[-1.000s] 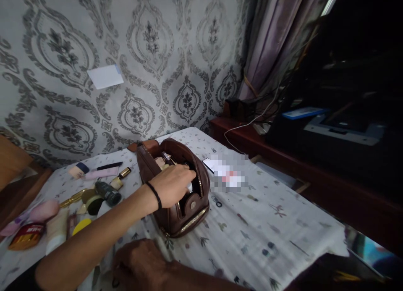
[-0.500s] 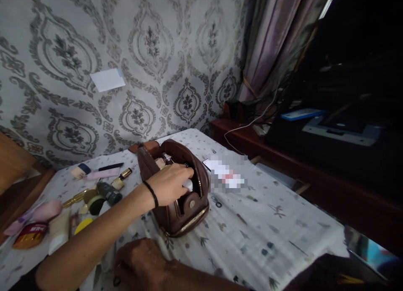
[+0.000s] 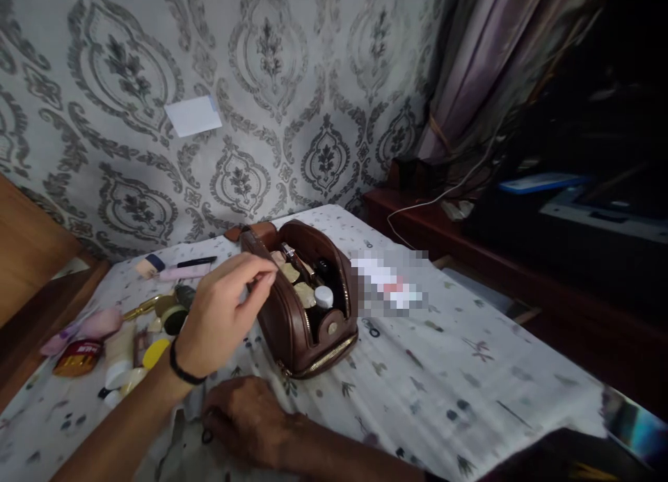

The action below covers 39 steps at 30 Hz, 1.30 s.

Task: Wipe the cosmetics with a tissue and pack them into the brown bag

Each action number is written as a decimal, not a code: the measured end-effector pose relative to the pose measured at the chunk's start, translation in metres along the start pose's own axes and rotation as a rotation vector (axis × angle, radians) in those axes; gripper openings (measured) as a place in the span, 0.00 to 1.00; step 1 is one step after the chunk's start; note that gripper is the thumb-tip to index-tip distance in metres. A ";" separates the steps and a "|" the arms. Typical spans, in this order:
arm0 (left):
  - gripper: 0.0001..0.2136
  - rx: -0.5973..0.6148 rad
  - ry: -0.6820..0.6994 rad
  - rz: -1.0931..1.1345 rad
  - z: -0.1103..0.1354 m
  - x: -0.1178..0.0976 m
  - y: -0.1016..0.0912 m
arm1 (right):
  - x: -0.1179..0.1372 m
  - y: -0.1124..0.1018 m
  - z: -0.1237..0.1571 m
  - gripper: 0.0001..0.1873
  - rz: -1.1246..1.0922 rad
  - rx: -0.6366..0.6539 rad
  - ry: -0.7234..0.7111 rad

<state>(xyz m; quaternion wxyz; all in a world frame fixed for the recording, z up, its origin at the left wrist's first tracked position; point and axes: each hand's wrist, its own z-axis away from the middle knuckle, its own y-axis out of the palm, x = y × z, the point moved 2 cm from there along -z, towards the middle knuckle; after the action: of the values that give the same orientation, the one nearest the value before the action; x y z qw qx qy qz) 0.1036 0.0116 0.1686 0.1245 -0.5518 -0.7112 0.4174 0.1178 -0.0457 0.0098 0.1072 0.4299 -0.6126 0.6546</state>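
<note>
A brown leather pouch [image 3: 292, 329] stands unzipped on the patterned tablecloth [image 3: 443, 378], packed with cosmetics, among them a white-capped bottle [image 3: 323, 298]. My left hand [image 3: 224, 318], with a black band at the wrist, hovers just left of the pouch. Its thumb and fingertips are drawn together by the pouch's near rim, and I see nothing between them. My right hand [image 3: 245, 419] rests knuckles-up on the cloth in front of the pouch with its fingers curled under. A small dark loop shows at its fingertips.
Loose cosmetics lie left of the pouch: a pink sponge [image 3: 99, 323], a red tin [image 3: 78, 357], tubes and a black pencil [image 3: 195, 262]. A blurred flat item [image 3: 389, 284] lies right of the pouch. A dark wooden bench [image 3: 522, 287] with cables runs along the right, and patterned wallpaper is behind.
My left hand has come out of the pouch and drawn back left, leaving the white-capped bottle standing inside. The view has shifted slightly. The right hand has stayed put.
</note>
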 end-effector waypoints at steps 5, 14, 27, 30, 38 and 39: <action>0.08 0.060 -0.184 -0.010 0.064 0.038 0.001 | -0.002 0.001 -0.002 0.07 -0.023 -0.015 0.012; 0.07 0.134 -0.440 -0.051 0.198 0.077 0.011 | -0.008 0.008 -0.005 0.06 -0.099 -0.071 0.011; 0.08 0.052 -0.374 -0.074 0.206 0.067 0.008 | -0.007 0.008 -0.004 0.07 -0.184 -0.110 0.005; 0.09 -0.014 -0.333 -0.110 0.206 0.066 0.005 | -0.006 0.007 -0.005 0.07 -0.204 -0.100 0.027; 0.09 -0.249 -0.460 -0.271 0.212 0.085 -0.013 | 0.000 0.001 -0.006 0.07 -0.143 0.000 0.051; 0.10 -0.290 -0.496 -0.296 0.214 0.091 -0.018 | 0.000 0.000 -0.006 0.08 -0.138 0.020 0.044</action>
<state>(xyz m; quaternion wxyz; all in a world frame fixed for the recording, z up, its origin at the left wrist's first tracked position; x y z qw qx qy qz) -0.0778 -0.0063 0.0228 -0.0734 -0.3359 -0.8445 0.4107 0.1155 -0.0406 0.0109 0.1611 0.4577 -0.5725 0.6609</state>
